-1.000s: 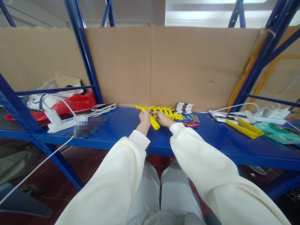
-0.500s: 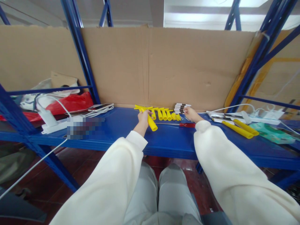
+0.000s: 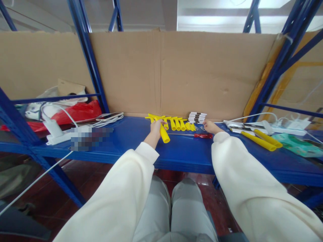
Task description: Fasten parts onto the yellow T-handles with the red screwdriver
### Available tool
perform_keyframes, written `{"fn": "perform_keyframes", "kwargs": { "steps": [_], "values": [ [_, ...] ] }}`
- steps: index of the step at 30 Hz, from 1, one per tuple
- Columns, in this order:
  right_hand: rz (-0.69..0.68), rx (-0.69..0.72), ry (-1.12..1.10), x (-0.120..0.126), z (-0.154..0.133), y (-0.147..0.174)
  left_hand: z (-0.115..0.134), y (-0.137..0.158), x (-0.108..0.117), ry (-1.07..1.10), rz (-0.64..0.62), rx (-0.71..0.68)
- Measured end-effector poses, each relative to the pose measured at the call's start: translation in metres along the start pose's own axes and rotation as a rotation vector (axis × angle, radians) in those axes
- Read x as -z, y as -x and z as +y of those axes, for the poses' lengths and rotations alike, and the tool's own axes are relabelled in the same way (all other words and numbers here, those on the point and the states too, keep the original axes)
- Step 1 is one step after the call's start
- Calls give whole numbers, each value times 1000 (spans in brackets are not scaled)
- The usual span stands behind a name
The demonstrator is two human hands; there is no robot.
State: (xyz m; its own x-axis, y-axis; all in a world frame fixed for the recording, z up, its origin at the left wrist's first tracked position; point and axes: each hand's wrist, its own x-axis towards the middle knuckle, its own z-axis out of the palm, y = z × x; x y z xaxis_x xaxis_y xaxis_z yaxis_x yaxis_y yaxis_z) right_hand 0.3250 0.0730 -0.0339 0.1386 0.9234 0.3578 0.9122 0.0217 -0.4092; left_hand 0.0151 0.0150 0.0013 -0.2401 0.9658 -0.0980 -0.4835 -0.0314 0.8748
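Note:
My left hand is wrapped round a yellow T-shaped handle, its tube end tilted toward me. Beside it, several more yellow T-shaped handles lie in a row, followed by small yellow pieces. My right hand is closed at the fingertips, low over small metal bits that look like screws; what it pinches, if anything, is too small to make out. Just behind that hand sits a stack of white pieces with black bands. A red-handled screwdriver lies in front.
On the right of the blue shelf are two yellow tubes, a green packet and a power strip. Another power strip, a phone and a red bag lie left. Cardboard closes the back.
My right hand has moved from the banded stack slightly right and down, to the small metal bits. My left hand keeps hold of the yellow handle in nearly the same place.

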Motion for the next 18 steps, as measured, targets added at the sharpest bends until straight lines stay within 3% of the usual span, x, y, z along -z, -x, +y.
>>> {"fn": "perform_keyframes", "kwargs": {
  "steps": [8,18],
  "values": [
    [71,-44,-19,4,-3,5,-5,12,-12,-99,-155,133],
    [139,-60,-92,17,2,17,-34,29,-74,-201,-382,237]
  ]
}}
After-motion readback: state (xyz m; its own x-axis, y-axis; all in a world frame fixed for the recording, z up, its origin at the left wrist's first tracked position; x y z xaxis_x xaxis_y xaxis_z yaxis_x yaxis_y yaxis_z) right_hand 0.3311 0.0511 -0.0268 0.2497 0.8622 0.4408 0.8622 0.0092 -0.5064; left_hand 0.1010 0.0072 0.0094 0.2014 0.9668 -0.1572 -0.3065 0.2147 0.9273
